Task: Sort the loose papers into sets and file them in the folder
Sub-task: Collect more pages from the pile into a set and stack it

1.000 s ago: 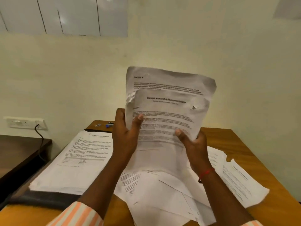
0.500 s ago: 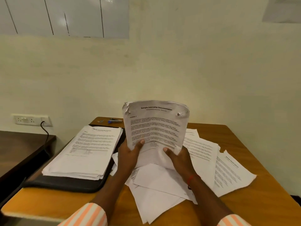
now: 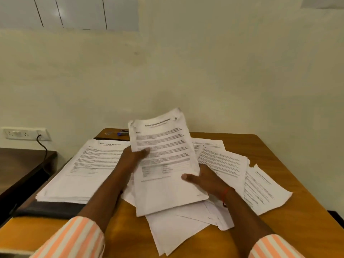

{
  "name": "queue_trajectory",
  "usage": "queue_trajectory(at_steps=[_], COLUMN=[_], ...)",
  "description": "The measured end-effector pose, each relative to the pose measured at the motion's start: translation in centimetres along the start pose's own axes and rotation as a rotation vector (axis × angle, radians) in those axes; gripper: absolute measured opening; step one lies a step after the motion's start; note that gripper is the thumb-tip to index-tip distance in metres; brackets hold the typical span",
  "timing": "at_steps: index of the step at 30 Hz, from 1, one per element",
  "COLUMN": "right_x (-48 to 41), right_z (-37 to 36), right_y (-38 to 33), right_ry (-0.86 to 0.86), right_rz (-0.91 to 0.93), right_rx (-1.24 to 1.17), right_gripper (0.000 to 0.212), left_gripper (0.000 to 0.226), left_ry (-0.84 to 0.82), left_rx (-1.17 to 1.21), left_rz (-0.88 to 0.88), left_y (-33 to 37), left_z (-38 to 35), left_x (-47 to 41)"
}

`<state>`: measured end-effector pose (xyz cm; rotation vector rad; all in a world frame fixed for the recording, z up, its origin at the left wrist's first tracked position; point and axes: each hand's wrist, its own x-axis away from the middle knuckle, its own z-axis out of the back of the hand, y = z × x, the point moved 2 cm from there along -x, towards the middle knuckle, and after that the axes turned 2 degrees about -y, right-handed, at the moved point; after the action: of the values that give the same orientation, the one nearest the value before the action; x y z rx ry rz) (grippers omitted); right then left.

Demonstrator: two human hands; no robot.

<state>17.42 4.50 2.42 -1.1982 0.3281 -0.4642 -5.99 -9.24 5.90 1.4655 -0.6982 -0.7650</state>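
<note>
a pale cream wall (image 3: 204, 71) fills the upper half of the view. below it a wooden table (image 3: 279, 155) runs down to the bottom edge. a dark side table (image 3: 22, 164) stands apart from it at nine o'clock.

on the wooden table, at nine o'clock, a black folder (image 3: 48, 210) lies under a thick sorted stack (image 3: 87, 170). loose papers (image 3: 223, 161) overlap from the centre out to three o'clock, and more lie at six o'clock. above that spread the person holds a thin sheaf (image 3: 163, 192) of printed sheets, tilted with its top edge toward twelve o'clock.

the left hand (image 3: 130, 159) grasps the sheaf's left edge, thumb across the printed face. the right hand (image 3: 206, 180) grasps its lower right edge, thumb on top. a small blue object (image 3: 122, 133) sits at twelve o'clock by the far edge.

the sheaf's top corners look crumpled, and no clip or staple can be made out. a slack hold could let pages slide out and mix with the unsorted spread beneath. the sheet at four o'clock lies near the table's right edge, so a sweep of the right forearm could push it off.

bare wood shows only at five and seven o'clock along the near edge. the way toward the sorted stack at nine o'clock looks open.
</note>
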Motion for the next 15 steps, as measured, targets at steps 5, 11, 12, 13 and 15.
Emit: queue_trajectory(at_steps=[5,11,12,13,15], right_x=[-1.8,-2.7,-2.6,-2.6,-2.8], right_z=[3.9,9.4,9.6,9.7,10.1], right_y=[2.0,4.9,5.3,5.9,6.6], right_ry=[0.446,0.747,0.745,0.739,0.721], right_rz=[-0.231,-0.653,-0.702,-0.744,-0.797], right_rx=[0.108,0.861,0.850,0.832,0.787], right_gripper=[0.054,0.071,0.078,0.085,0.094], left_gripper=[0.022,0.046,0.049,0.050,0.044], left_ry=[-0.005,-0.076,-0.077,-0.075,-0.080], left_rx=[-0.079,-0.203,-0.231,-0.259,-0.322], left_rz=[0.173,0.217,0.197,0.177,0.137], left_y=[-3.7,-6.3,-6.7,-7.0,-7.3], left_z=[-1.0,-1.8,-2.0,-2.1,-2.4], left_x=[-1.7,-4.2,-4.5,-4.6,-4.7])
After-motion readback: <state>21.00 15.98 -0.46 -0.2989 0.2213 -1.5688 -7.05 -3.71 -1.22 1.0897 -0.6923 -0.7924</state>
